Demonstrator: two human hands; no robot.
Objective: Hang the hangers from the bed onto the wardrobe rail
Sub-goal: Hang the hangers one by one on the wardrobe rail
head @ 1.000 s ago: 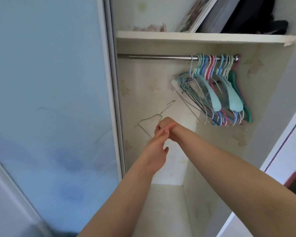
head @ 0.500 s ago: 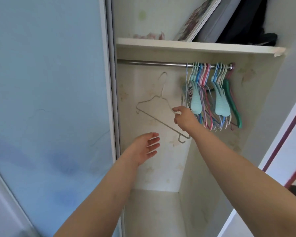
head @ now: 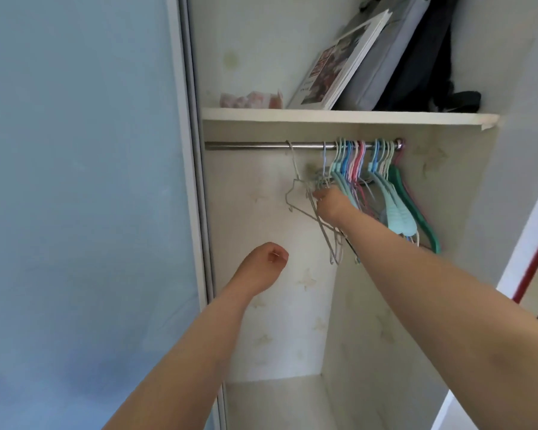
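— What is seen left of the wardrobe rail (head: 249, 146)?
— The left hand (head: 263, 264) is held below it, fingers curled in, nothing grasped.

— And on the rail itself?
— A thin wire hanger (head: 297, 184) is hooked over it, its frame pinched by the right hand (head: 331, 203). Just right of that, a bunch of coloured plastic hangers (head: 382, 187) is hung, up to the rail's right end.

A white shelf (head: 348, 117) spans the wardrobe interior, carrying a leaning photo print (head: 339, 62), a grey flat case (head: 395, 54) and a dark bag (head: 429, 57) — with a crumpled pink wrapper (head: 250, 99) at its left end. A pale blue sliding door (head: 81, 197) fills the left.
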